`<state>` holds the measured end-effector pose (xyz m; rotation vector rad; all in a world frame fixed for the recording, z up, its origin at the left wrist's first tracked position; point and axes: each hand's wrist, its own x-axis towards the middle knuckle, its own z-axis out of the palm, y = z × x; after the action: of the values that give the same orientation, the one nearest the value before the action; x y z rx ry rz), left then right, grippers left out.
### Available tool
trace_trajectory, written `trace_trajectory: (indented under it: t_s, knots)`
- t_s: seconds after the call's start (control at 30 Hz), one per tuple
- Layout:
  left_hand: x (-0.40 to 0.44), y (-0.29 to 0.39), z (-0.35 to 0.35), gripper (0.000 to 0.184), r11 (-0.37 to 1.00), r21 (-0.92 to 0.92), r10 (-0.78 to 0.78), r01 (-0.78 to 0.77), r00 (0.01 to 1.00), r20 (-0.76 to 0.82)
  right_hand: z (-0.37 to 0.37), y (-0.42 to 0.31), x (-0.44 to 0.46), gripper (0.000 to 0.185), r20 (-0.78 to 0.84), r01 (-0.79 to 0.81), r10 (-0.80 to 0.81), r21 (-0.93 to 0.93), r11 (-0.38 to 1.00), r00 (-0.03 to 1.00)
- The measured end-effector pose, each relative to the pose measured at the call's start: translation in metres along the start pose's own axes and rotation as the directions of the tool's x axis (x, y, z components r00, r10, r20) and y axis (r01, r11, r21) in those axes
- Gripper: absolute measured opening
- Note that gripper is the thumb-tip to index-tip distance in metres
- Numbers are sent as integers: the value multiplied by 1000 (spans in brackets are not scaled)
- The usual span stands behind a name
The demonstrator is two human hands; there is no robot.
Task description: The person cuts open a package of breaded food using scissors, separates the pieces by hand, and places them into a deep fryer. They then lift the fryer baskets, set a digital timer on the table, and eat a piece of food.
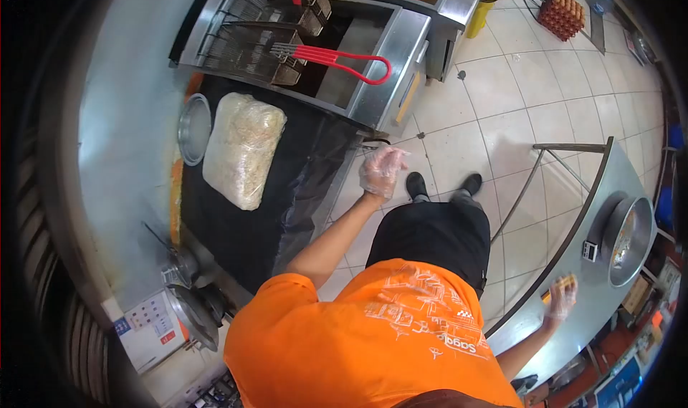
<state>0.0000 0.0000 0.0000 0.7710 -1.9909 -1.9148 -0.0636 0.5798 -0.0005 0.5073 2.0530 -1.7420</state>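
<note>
Yellow block (547,296) is gripped by R hand (563,303) fingers at bench (592,288), nr bowl (615,225); L hand (383,171) fingers loosely parted, apparently empty; block best held level, clear of bowl rim.

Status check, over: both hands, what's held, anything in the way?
Left hand gloved, near the fryer, apparently empty. Right hand gloved, holding yellow-orange item at steel table. Nearby on table: steel bowl, small black-and-white device.

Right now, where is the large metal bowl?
In the head view, the large metal bowl sits at far right on the metal table, beyond the gloved right hand and beside a small black-and-white device.
</note>
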Motion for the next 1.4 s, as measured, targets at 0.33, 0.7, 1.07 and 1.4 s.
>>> trace_trajectory:
  t_s: [0.33,0.7,1.07,1.4]
  knots:
    - [8,36,-67,13,993,116,62,4,832,-552,368,-107,101,40,854,204,342,-443,873,391]
    - [-49,10,-241,25,821,434,279,371,403,-872,626,-166,26,52,916,236,364,-321,917,-167]
    - [39,34,-384,54,425,771,54,475,836,-545,742,-153,-59,65,889,190,452,-433,881,-69]
    - [37,42,-402,34,524,789,-75,321,940,-332,781,-131,-59,51,858,83,493,-486,870,-145]
